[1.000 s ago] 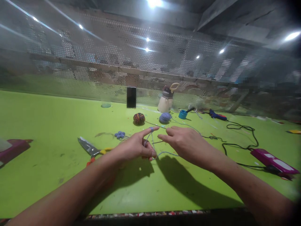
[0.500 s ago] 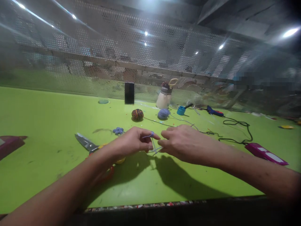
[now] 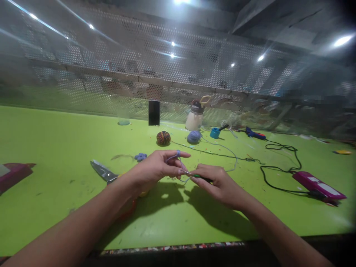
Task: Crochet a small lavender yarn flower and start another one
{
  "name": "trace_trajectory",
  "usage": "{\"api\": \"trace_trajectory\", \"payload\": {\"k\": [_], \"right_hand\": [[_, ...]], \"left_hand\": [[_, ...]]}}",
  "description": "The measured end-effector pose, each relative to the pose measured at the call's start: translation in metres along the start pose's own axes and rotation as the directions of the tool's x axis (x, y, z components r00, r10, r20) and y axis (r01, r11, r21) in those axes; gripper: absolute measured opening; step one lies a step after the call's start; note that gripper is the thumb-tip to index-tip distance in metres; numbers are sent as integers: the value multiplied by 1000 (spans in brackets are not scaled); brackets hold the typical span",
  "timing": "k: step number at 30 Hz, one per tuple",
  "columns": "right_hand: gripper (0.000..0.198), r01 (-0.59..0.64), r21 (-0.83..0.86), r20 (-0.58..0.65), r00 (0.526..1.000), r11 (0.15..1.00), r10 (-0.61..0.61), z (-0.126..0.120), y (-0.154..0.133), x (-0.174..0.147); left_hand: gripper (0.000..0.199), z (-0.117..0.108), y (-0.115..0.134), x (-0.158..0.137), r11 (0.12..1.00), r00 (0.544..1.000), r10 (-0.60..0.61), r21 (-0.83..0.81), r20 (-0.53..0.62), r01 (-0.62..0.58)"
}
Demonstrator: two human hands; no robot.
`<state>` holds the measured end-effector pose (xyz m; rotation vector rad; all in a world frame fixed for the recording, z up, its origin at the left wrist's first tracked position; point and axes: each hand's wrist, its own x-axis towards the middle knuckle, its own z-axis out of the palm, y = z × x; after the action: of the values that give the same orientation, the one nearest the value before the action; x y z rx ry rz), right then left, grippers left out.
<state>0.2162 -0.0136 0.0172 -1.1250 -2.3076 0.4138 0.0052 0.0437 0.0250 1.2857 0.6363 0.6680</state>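
Observation:
My left hand [image 3: 160, 167] has lavender yarn [image 3: 178, 153] looped round its stretched index finger, and its thumb pinches the yarn lower down. Between the fingers of my right hand [image 3: 213, 181] is a crochet hook [image 3: 198, 177] with a green and dark handle. The hook's metal tip meets the yarn at my left thumb. From there a strand runs back to a lavender yarn ball [image 3: 194, 137]. Left of my left hand lies a small lavender crocheted flower [image 3: 140, 157]. Scissors [image 3: 104, 172] with red and yellow handles are partly hidden under my left forearm.
On the green table [image 3: 69, 141] are a multicoloured yarn ball [image 3: 163, 138], an upright phone [image 3: 154, 113], a bottle [image 3: 194, 118], a blue pot [image 3: 215, 132] and a blue glue gun [image 3: 255, 133]. A corded magenta box [image 3: 318, 184] lies right, another magenta object [image 3: 16, 175] left.
My right hand has turned and lowered slightly, and the crochet hook now shows in it, its tip at the yarn. The left hand stays nearly in place. The view has shifted slightly.

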Motion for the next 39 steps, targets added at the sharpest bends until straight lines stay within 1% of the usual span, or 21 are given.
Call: {"api": "trace_trajectory", "payload": {"k": [4,7,9,11,14,16,19,22,24,25,27,28,30,32,34,36,39], "right_hand": [[26,-40,82,34,999,996,38,4,0,2],[37,-147,204,78,988,968,133,7,1,3],[45,-256,307,147,964,916,221,10,3,3],[48,-344,400,218,936,850,276,11,3,2],[43,-412,526,275,910,744,310,10,2,1],[38,-428,591,286,904,684,318,8,-1,1],[36,-448,670,296,892,592,341,9,-6,4],[33,-450,786,280,871,425,404,21,-12,8],[27,-409,857,244,857,312,455,35,-17,12],[25,-372,887,210,853,274,478,43,-19,14],[22,-295,930,150,849,218,506,58,-24,17],[22,-257,945,118,845,204,521,63,-25,18],[24,-208,951,55,842,229,536,68,-28,19],[25,-201,928,8,851,313,524,65,-28,18],[26,-223,872,-26,868,436,496,58,-26,15],[26,-239,780,-74,883,579,464,50,-21,10],[23,-225,562,-191,901,796,390,39,-14,2]], "left_hand": [[54,0,1,0,999,999,27,27,-32,-26],[52,2,2,-1,996,997,38,78,-68,-32],[50,3,3,-1,994,995,50,105,-86,-41],[50,5,4,-1,991,993,66,121,-101,-53],[55,7,4,-1,987,991,82,144,-108,-67],[59,7,4,0,982,989,101,171,-111,-81],[62,6,1,2,960,980,163,247,-111,-132],[58,8,-5,3,903,953,257,393,-161,-177],[55,12,-9,3,859,919,319,480,-232,-177],[54,14,-11,3,848,901,343,501,-267,-174],[53,19,-12,3,865,880,348,473,-323,-168],[54,21,-11,3,894,882,322,417,-343,-165],[58,22,-8,2,954,899,243,256,-364,-154],[60,22,-4,0,983,917,172,125,-360,-136],[58,19,1,-2,990,927,137,74,-350,-118],[57,16,4,-3,993,938,114,58,-328,-100],[58,11,7,-5,995,959,95,55,-269,-83]]}}
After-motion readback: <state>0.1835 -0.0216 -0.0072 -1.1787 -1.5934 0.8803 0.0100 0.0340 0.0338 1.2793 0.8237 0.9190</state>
